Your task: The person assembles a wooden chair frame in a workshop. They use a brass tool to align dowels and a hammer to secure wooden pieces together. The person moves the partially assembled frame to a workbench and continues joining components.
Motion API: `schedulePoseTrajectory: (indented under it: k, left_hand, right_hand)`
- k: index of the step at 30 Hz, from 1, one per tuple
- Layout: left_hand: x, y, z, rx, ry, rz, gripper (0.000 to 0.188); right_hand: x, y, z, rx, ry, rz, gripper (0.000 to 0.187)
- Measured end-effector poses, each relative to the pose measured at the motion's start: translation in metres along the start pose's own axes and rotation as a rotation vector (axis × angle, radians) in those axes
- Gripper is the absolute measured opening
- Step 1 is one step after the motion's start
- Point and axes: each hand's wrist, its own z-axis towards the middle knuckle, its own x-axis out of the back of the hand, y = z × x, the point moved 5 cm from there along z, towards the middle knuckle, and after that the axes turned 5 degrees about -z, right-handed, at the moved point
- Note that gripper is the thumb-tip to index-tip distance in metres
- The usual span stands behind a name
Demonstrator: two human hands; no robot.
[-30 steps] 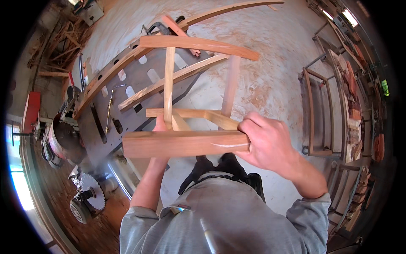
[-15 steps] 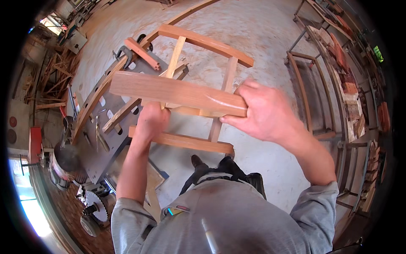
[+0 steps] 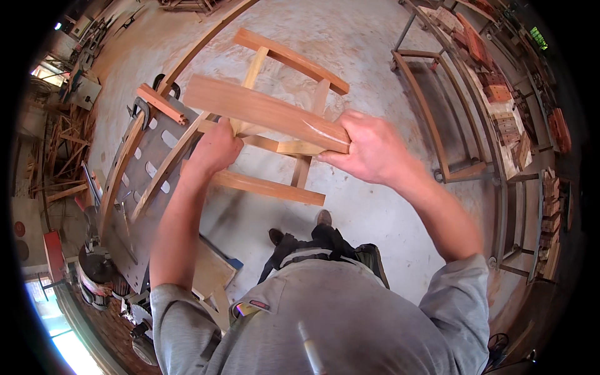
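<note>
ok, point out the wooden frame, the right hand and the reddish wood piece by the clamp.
Wooden frame [image 3: 267, 114]: head view, face of its broadest board.
Right hand [image 3: 370, 148]: head view, back of the hand.
Reddish wood piece [image 3: 161, 104]: head view, middle of its length.

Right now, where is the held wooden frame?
In the head view, the wooden frame is mostly above and left of centre, gripped by the left hand and the right hand, with the slotted grey table to its left.
</note>
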Motion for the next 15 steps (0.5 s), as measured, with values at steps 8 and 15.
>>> schedulePoseTrajectory:
  k: [8, 15]
  left_hand:
    - [-0.021, 0.056, 0.027, -0.012, -0.111, 0.392, 0.025]
    - [-0.07, 0.088, 0.033, -0.041, -0.297, 0.512, 0.022]
  right_hand:
    - [-0.035, 0.04, -0.053, -0.544, -0.072, 0.473, 0.044]
    - [-0.092, 0.087, -0.115, -0.828, -0.016, 0.811, 0.049]
